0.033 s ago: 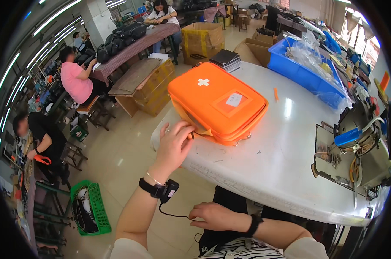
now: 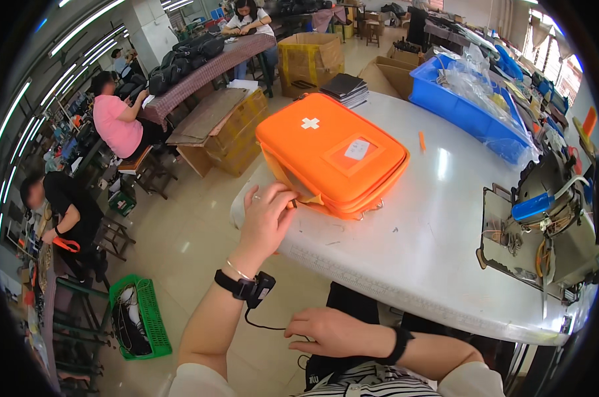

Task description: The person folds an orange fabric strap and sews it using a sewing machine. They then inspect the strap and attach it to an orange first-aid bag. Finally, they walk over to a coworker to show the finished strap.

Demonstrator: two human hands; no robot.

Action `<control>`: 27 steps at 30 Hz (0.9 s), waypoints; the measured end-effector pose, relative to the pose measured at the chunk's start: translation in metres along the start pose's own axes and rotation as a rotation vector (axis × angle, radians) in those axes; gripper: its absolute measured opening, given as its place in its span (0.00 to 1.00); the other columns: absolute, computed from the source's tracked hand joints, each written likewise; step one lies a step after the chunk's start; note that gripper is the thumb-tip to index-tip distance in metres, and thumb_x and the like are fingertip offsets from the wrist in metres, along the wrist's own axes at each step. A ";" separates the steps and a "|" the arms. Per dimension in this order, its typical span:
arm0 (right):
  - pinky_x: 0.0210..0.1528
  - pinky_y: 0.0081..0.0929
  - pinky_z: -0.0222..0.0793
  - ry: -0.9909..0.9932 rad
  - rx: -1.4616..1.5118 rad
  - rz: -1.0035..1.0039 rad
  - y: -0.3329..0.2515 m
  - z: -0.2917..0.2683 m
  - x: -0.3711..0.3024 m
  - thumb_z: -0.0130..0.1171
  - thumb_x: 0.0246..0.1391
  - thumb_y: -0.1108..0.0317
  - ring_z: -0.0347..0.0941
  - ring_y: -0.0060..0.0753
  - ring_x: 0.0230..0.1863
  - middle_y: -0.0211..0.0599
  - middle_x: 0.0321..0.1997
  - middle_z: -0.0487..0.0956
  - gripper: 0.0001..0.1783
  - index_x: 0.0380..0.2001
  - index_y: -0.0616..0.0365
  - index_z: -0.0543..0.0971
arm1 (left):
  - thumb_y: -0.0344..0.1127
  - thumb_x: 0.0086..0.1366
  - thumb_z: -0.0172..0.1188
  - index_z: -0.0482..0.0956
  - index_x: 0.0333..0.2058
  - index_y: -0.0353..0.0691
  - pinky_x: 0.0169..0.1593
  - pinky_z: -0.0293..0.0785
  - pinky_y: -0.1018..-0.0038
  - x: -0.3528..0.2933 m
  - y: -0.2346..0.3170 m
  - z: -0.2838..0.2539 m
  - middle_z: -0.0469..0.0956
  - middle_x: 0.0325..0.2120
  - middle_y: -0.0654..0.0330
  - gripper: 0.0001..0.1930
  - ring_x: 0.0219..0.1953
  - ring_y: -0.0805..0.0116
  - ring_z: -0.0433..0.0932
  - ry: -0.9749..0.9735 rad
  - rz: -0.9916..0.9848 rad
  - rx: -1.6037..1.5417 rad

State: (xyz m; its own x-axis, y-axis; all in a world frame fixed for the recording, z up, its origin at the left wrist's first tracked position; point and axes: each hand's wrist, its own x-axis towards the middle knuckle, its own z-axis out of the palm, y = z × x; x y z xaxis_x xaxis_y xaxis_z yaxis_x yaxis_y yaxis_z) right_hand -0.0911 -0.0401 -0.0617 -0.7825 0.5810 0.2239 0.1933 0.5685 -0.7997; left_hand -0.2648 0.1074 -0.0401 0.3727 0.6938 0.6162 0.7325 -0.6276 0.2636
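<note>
An orange zippered first-aid case [image 2: 329, 155] with a white cross and a clear label pocket lies on the pale worktable [image 2: 431, 218]. My left hand [image 2: 267, 215] is at its near left corner, beside an orange strap [image 2: 283, 173]. Thumb and fingers pinch a small dark tab [image 2: 291, 204] there, mostly covered by the fingertips. Small metal hooks [image 2: 373, 209] show at the case's near edge. In front of my body, below the table edge, my right hand [image 2: 336, 333] hangs with loosely bent fingers apart, holding nothing visible. A black cable runs close to its fingertips.
A sewing machine [image 2: 544, 212] stands at the table's right. Behind the case are dark booklets [image 2: 344, 87] and a blue bin [image 2: 471, 109] of plastic bags. An orange strip [image 2: 422, 141] lies on the table. A green basket [image 2: 155, 324] sits on the floor; several people work farther back.
The case appears very slightly higher in view, and more of the small tab shows at my left fingertips. My right hand has barely shifted.
</note>
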 end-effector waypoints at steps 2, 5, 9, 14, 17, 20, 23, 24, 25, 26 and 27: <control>0.39 0.35 0.68 0.159 -0.244 -0.113 -0.043 -0.052 0.003 0.60 0.48 0.63 0.71 0.43 0.41 0.38 0.34 0.72 0.12 0.34 0.57 0.74 | 0.28 0.54 0.60 0.76 0.35 0.40 0.56 0.55 0.62 0.001 0.007 0.005 0.72 0.36 0.61 0.09 0.43 0.60 0.70 -0.004 -0.010 -0.054; 0.41 0.34 0.68 0.387 -0.948 -0.018 -0.057 -0.110 0.012 0.62 0.43 0.61 0.67 0.40 0.48 0.36 0.40 0.70 0.19 0.39 0.54 0.72 | 0.33 0.57 0.59 0.76 0.33 0.42 0.58 0.53 0.56 -0.020 0.022 0.010 0.73 0.35 0.64 0.06 0.41 0.62 0.72 0.025 0.021 -0.048; 0.48 0.38 0.66 0.365 -1.235 0.082 -0.007 -0.135 0.008 0.67 0.37 0.59 0.65 0.45 0.55 0.39 0.51 0.70 0.35 0.51 0.51 0.69 | 0.24 0.53 0.62 0.76 0.34 0.36 0.49 0.66 0.64 -0.050 0.067 0.011 0.69 0.36 0.56 0.08 0.44 0.56 0.70 0.094 -0.005 -0.221; 0.50 0.38 0.67 0.347 -1.016 -0.006 0.004 -0.152 -0.014 0.72 0.33 0.61 0.69 0.39 0.55 0.33 0.54 0.73 0.38 0.53 0.51 0.71 | 0.22 0.54 0.62 0.78 0.37 0.37 0.47 0.70 0.67 -0.065 0.105 0.022 0.68 0.38 0.57 0.11 0.47 0.56 0.71 0.257 -0.013 -0.376; 0.50 0.33 0.69 0.451 -0.693 -0.110 0.015 -0.174 -0.016 0.70 0.34 0.67 0.74 0.44 0.50 0.36 0.48 0.78 0.32 0.49 0.55 0.75 | 0.21 0.55 0.61 0.77 0.39 0.39 0.50 0.69 0.65 -0.056 0.125 0.015 0.68 0.42 0.57 0.12 0.52 0.54 0.69 0.320 0.068 -0.277; 0.49 0.27 0.71 0.481 -0.339 0.068 0.002 -0.197 -0.019 0.69 0.38 0.70 0.76 0.38 0.43 0.40 0.45 0.80 0.29 0.48 0.59 0.76 | 0.21 0.56 0.58 0.74 0.48 0.39 0.55 0.67 0.62 -0.051 0.124 0.014 0.65 0.49 0.54 0.19 0.58 0.49 0.64 0.317 0.094 -0.066; 0.49 0.25 0.70 0.458 -0.261 0.138 -0.007 -0.218 -0.023 0.69 0.42 0.70 0.75 0.29 0.41 0.39 0.42 0.80 0.26 0.48 0.60 0.76 | 0.21 0.56 0.57 0.69 0.54 0.39 0.56 0.67 0.62 -0.043 0.119 0.018 0.63 0.53 0.52 0.24 0.60 0.46 0.60 0.278 0.104 -0.041; 0.49 0.24 0.70 0.442 -0.217 0.149 -0.006 -0.222 -0.026 0.68 0.42 0.70 0.75 0.29 0.41 0.38 0.42 0.80 0.26 0.48 0.60 0.77 | 0.21 0.56 0.57 0.69 0.54 0.39 0.56 0.68 0.62 -0.040 0.121 0.020 0.62 0.54 0.51 0.25 0.60 0.46 0.61 0.286 0.109 -0.060; 0.48 0.24 0.70 0.425 -0.173 0.161 -0.006 -0.226 -0.027 0.68 0.42 0.71 0.74 0.28 0.41 0.37 0.41 0.80 0.25 0.47 0.60 0.77 | 0.21 0.56 0.58 0.68 0.55 0.39 0.56 0.68 0.62 -0.036 0.123 0.022 0.62 0.54 0.51 0.26 0.60 0.46 0.61 0.294 0.113 -0.080; 0.48 0.23 0.70 0.415 -0.198 0.159 -0.006 -0.229 -0.028 0.67 0.42 0.71 0.74 0.27 0.41 0.37 0.41 0.80 0.25 0.47 0.60 0.77 | 0.21 0.55 0.59 0.66 0.56 0.38 0.55 0.67 0.63 -0.033 0.124 0.024 0.61 0.55 0.49 0.28 0.58 0.48 0.62 0.340 0.117 -0.088; 0.48 0.23 0.70 0.402 -0.218 0.161 -0.004 -0.229 -0.030 0.67 0.42 0.72 0.74 0.26 0.41 0.37 0.41 0.80 0.25 0.47 0.60 0.77 | 0.22 0.54 0.60 0.65 0.57 0.37 0.55 0.67 0.63 -0.032 0.126 0.027 0.60 0.55 0.48 0.30 0.56 0.50 0.63 0.380 0.115 -0.097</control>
State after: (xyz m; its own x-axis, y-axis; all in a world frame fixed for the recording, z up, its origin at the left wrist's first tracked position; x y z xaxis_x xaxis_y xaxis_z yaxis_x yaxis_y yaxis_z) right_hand 0.0674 0.0736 0.0621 -0.4497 0.8264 0.3390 0.4460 0.5366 -0.7164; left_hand -0.1688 0.0158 -0.0465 0.1987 0.4485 0.8714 0.6346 -0.7365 0.2343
